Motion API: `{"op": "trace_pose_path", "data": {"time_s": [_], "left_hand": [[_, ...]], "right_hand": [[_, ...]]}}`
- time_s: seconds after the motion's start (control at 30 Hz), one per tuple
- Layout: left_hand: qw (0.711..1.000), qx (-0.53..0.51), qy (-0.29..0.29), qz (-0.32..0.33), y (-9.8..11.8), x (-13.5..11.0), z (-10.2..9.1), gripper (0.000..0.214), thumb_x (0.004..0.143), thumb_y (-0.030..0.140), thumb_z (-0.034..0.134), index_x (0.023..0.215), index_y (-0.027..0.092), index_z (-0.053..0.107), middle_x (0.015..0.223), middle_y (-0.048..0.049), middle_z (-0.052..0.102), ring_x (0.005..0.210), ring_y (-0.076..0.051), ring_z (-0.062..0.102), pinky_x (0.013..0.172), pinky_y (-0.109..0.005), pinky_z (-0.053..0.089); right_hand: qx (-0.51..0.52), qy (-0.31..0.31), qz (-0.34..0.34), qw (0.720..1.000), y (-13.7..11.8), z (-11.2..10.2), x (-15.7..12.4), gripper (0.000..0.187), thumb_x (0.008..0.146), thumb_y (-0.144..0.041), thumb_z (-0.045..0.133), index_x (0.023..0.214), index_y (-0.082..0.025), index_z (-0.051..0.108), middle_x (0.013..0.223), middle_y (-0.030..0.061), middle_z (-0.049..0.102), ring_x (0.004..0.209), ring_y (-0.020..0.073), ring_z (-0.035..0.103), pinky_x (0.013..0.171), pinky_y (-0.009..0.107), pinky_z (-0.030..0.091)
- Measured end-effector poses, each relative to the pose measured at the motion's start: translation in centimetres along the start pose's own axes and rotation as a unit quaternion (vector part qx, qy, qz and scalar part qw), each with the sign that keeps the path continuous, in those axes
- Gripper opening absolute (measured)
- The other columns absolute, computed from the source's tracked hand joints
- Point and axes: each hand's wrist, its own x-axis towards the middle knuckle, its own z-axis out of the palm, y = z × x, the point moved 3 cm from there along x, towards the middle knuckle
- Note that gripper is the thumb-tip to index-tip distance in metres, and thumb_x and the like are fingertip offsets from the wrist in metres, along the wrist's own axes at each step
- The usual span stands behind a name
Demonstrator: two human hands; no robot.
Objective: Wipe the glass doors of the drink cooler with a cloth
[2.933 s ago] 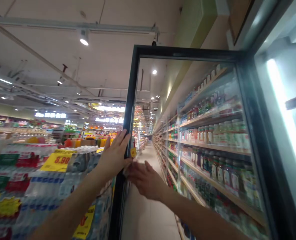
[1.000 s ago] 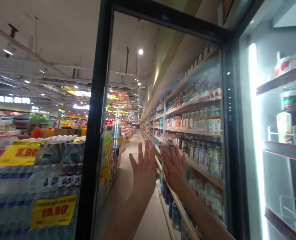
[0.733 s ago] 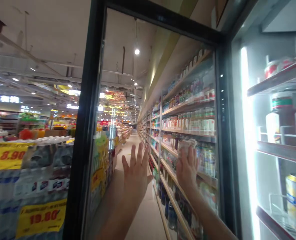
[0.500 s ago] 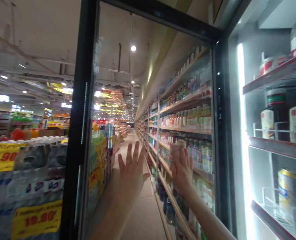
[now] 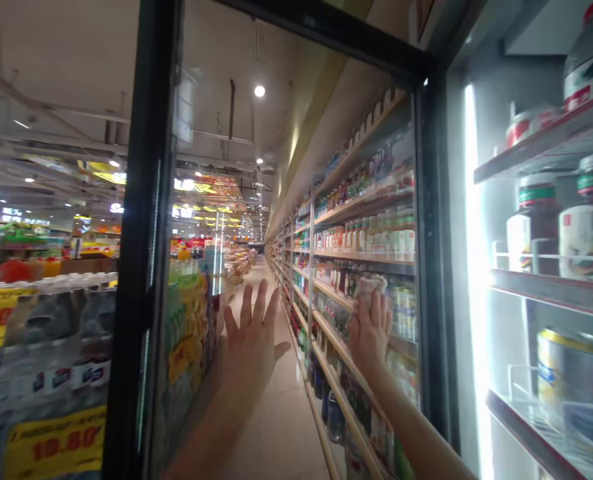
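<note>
An open glass door (image 5: pixel 296 153) in a black frame fills the middle of the head view. My right hand (image 5: pixel 371 333) presses a crumpled whitish cloth (image 5: pixel 372 285) against the right part of the pane, with the fingers laid over it. Left of it, my left hand (image 5: pixel 253 340) is held up with its fingers spread and nothing in it. It is at the pane, but whether the palm touches the glass I cannot tell. Both forearms reach up from the bottom edge.
On the right is a lit fridge with bottles (image 5: pixel 582 233) and a large can (image 5: pixel 569 373) on its shelves. Stacked bottle packs (image 5: pixel 51 373) with yellow price signs (image 5: pixel 59 443) stand on the left. Through the glass, an aisle floor (image 5: pixel 281 413) runs past long drink shelves (image 5: pixel 366 257).
My right hand has moved the cloth to the right across the glass. My left hand stays spread at about the same spot on the pane. The view has turned slightly right.
</note>
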Motion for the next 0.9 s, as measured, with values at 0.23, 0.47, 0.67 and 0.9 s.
{"op": "trace_pose_path", "data": {"time_s": [0.23,0.47,0.67,0.9], "left_hand": [[1.0,-0.015,0.01,-0.001,-0.4,0.2,0.7,0.087,0.071,0.038,0.07,0.145,0.022,0.027,0.153,-0.0112,0.021,0.142,-0.035,0.015,0.109,-0.063,0.018],[1.0,-0.025,-0.005,-0.002,-0.7,0.6,1.1,0.085,0.071,0.034,0.071,0.144,0.021,0.029,0.153,-0.0122,0.021,0.142,-0.035,0.013,0.11,-0.062,0.019],[0.999,-0.028,-0.027,-0.008,-0.9,1.0,1.7,0.089,0.069,0.036,0.073,0.144,0.021,0.028,0.153,-0.0123,0.019,0.142,-0.036,0.012,0.109,-0.062,0.019],[1.0,-0.019,-0.022,-0.006,-1.0,1.2,2.2,0.09,0.069,0.036,0.074,0.144,0.021,0.028,0.153,-0.0121,0.019,0.141,-0.036,0.014,0.108,-0.061,0.022]], "right_hand": [[-0.032,0.031,0.06,0.997,7.3,0.6,-0.2,0.06,0.092,-0.024,0.034,0.149,-0.026,0.016,0.152,0.0143,0.024,0.141,0.034,0.02,0.102,0.063,0.029],[-0.019,-0.019,-0.062,0.998,6.0,0.4,-1.8,0.059,0.089,-0.021,0.04,0.146,-0.027,0.026,0.153,0.0115,0.025,0.141,0.0308,0.02,0.106,0.056,0.03],[-0.036,0.024,0.002,0.999,8.6,-0.2,0.1,0.055,0.089,-0.023,0.038,0.144,-0.024,0.032,0.148,0.0146,0.033,0.137,0.0332,0.028,0.101,0.059,0.032],[-0.013,-0.036,-0.07,0.997,8.4,0.8,6.0,0.048,0.089,-0.028,0.039,0.136,-0.026,0.045,0.146,0.0102,0.039,0.139,0.0291,0.026,0.107,0.054,0.027]]}}
